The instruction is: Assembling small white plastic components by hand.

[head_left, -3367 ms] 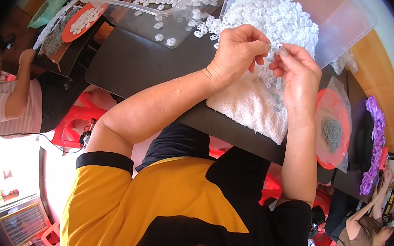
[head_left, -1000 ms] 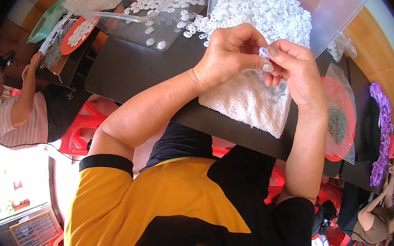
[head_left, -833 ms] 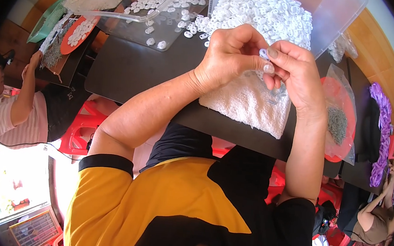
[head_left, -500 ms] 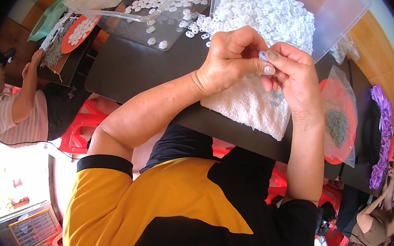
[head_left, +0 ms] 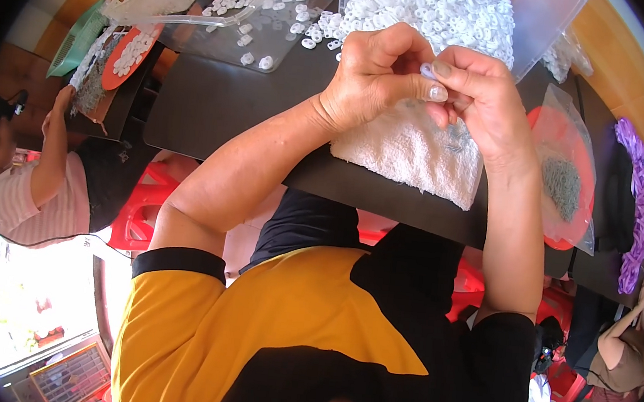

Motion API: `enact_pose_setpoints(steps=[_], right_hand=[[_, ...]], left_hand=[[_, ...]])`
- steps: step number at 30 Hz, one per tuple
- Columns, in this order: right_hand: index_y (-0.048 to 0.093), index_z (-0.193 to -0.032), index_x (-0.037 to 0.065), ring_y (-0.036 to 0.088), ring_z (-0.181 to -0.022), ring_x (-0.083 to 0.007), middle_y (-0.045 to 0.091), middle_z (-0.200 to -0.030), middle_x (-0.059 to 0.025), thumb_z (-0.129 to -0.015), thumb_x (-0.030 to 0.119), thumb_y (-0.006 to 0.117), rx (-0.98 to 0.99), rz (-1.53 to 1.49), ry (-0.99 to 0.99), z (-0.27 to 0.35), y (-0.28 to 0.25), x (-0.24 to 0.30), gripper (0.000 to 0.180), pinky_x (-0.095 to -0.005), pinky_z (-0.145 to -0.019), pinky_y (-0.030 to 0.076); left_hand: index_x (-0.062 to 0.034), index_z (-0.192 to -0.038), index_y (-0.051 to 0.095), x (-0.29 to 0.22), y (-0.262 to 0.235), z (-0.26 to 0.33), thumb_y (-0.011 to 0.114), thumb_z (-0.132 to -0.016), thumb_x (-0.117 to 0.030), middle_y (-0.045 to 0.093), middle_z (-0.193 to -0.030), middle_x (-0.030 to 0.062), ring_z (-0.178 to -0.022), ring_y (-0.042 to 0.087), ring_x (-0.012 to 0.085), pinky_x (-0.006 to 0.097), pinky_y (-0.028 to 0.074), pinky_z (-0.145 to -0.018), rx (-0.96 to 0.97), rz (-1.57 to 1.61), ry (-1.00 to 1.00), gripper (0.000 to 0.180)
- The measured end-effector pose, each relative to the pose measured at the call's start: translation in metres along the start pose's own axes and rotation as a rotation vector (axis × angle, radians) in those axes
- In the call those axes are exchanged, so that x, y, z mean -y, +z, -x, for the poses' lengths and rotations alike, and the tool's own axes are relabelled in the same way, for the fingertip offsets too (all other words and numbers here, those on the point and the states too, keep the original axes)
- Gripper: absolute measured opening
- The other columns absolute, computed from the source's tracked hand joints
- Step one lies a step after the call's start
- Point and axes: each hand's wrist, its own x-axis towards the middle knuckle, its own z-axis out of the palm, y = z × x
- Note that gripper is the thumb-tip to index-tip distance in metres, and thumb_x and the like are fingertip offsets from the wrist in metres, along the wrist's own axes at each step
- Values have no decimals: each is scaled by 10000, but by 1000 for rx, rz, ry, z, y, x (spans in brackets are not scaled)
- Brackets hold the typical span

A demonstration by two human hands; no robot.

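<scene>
Over the far part of a pinkish-white towel (head_left: 412,154), the two hands meet fingertip to fingertip, with both grips closed to a narrow pinch. The left hand (head_left: 376,78) has its thumb and bent forefinger drawn close together, and the right hand (head_left: 478,96) presses with its thumb from the other side. Between them they have hold of one small pale plastic piece (head_left: 427,71), of which only a bluish-white bit shows; the fingertips cover the rest, so I cannot tell what else is inside the grip. Just beyond the grip stands a clear plastic box (head_left: 544,27) with a big heap of white oval pieces (head_left: 433,12). To the left of the grip, several loose white pieces (head_left: 323,27) lie near this box, and farther left is a clear tray (head_left: 254,59). To the right of the grip, past the right wrist, thin grey parts (head_left: 561,189) make a small pile on an orange-red plate (head_left: 552,130), together with a transparent bag (head_left: 585,160). Under everything is a dark table (head_left: 219,106).
</scene>
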Motion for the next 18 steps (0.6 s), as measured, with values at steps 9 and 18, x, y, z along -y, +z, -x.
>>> enact_pose_setpoints(steps=[9, 18], right_hand=[[632, -825, -4, 550, -509, -120, 612, -689, -43, -902, 183, 626, -52, 40, 8, -2, 1, 6, 202, -228, -490, 369], [637, -814, 6, 558, -532, -121, 516, -598, 15, -893, 180, 634, -228, 125, -72, -3, 0, 6, 192, -228, -515, 400]], left_hand=[[-31, -935, 639, 8, 2, -6, 791, -761, -34, 615, -805, -17, -729, 555, 54, 202, 469, -674, 2, 169, -93, 231], [-22, -990, 662, 1, 4, -12, 740, -827, -67, 640, -804, 2, -671, 554, 42, 194, 437, -539, -57, 157, -182, 185]])
